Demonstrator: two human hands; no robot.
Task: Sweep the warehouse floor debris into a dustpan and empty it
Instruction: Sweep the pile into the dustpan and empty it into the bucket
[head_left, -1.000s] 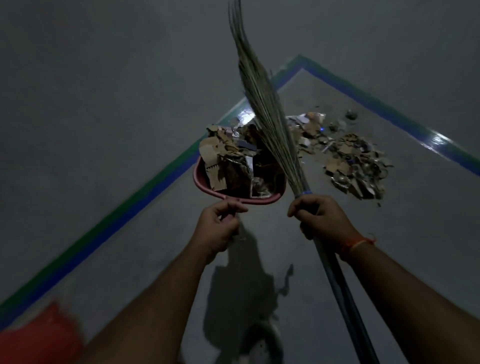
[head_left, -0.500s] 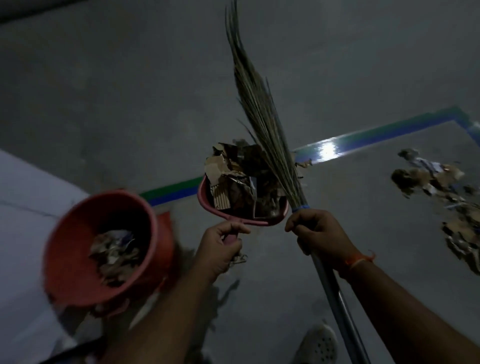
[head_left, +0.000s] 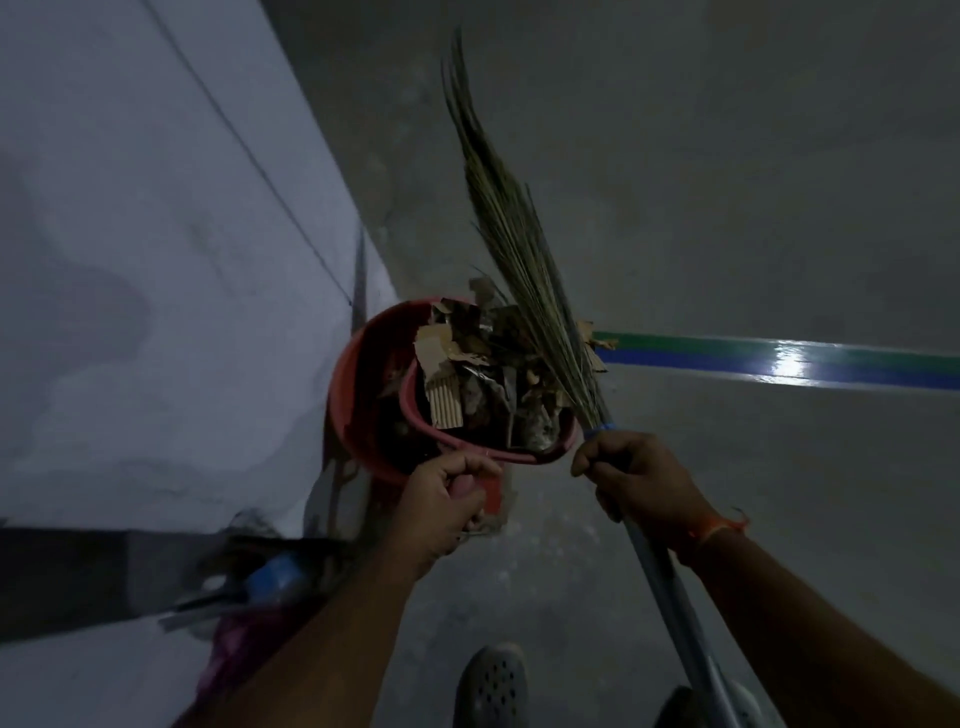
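Left hand (head_left: 441, 506) gripping loaded dustpan (head_left: 488, 452) over bucket (head_left: 353, 384), right hand (head_left: 644, 480) clutching broom (head_left: 519, 249) — alongside

Pink dustpan (head_left: 415, 410), red-orange bucket (head_left: 345, 384), green/blue floor stripe (head_left: 727, 353), orange wristband (head_left: 719, 530).

Warehouse: bare concrete floor (head_left: 727, 493), painted lane stripe (head_left: 753, 356) (green-blue).

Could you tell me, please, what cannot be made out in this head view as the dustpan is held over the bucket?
- Inside of the bucket: mostly hidden by the dustpan and its debris.
- Dustpan handle: covered by the left hand.
- Broom handle's lower end: cut off by the bottom edge, below the right hand.
- Clutter at lower left: too dark and blurred to identify.
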